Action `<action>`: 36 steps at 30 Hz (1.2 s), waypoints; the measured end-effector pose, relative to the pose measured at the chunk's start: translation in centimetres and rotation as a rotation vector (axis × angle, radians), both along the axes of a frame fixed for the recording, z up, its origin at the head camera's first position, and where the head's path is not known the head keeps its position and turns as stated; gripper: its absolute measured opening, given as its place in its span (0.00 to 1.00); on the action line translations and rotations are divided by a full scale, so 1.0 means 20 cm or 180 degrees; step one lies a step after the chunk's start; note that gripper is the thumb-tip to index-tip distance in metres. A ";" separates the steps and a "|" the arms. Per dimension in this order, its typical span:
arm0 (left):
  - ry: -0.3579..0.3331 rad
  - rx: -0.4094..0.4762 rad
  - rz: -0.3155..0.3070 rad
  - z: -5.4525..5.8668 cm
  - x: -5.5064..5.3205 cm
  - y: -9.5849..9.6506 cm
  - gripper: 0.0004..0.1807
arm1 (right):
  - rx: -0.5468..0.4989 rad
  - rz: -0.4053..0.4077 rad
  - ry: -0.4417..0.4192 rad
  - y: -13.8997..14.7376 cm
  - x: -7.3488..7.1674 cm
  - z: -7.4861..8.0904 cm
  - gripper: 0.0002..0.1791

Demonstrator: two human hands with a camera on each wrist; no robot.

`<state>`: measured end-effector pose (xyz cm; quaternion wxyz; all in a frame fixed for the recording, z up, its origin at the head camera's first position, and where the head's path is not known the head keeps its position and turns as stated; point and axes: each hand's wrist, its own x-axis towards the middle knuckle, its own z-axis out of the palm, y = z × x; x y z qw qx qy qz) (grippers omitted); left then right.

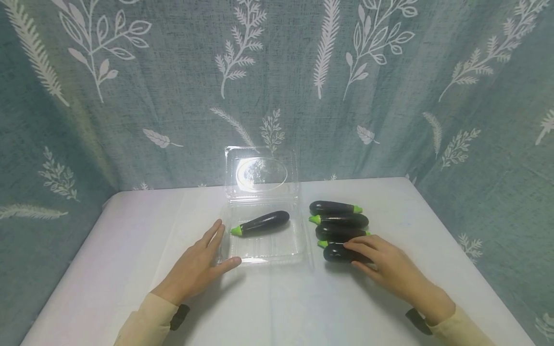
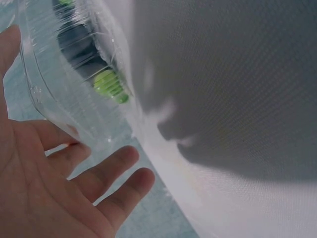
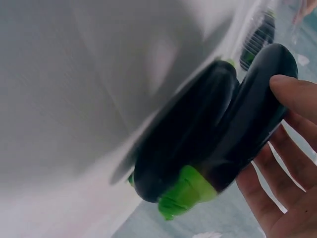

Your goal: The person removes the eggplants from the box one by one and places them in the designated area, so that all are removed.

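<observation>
A clear plastic clamshell box [image 1: 270,247] stands with its lid [image 1: 261,175] raised at the back. One eggplant [image 1: 265,222] lies slanted inside, its green stem end to the left. Fingers spread, my left hand [image 1: 196,264] is at the box's front left corner; the left wrist view shows this hand [image 2: 44,173] against the clear wall. To the right of the box, my right hand [image 1: 389,266] holds the nearest eggplant [image 1: 337,253] of a row. In the right wrist view, the thumb presses this eggplant [image 3: 252,114] and the fingers lie along its other side.
Several other eggplants lie side by side behind the held one, among them the farthest eggplant [image 1: 331,207] and one with its stem leftward [image 1: 344,220]. A white cloth covers the table [image 1: 277,307]. A leaf-patterned curtain [image 1: 186,96] hangs behind and at both sides.
</observation>
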<state>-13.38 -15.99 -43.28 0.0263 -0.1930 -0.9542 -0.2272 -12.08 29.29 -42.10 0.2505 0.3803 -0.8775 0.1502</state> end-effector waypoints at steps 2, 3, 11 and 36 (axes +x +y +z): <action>0.0002 0.0003 0.0001 0.00 0.00 0.00 0.53 | 0.0023 0.0019 0.0032 0.00 0.00 -0.02 0.20; 0.0007 0.0001 0.0000 0.00 0.00 0.00 0.53 | 0.0043 0.0016 0.0025 0.00 0.00 -0.03 0.20; 0.0027 0.0001 -0.0020 -0.01 -0.01 0.00 0.53 | 0.0192 -0.0005 0.0050 -0.01 0.01 -0.06 0.27; 0.0026 -0.0013 -0.0018 -0.01 -0.01 -0.01 0.53 | 0.0124 -0.0294 -0.0072 0.05 -0.02 0.00 0.22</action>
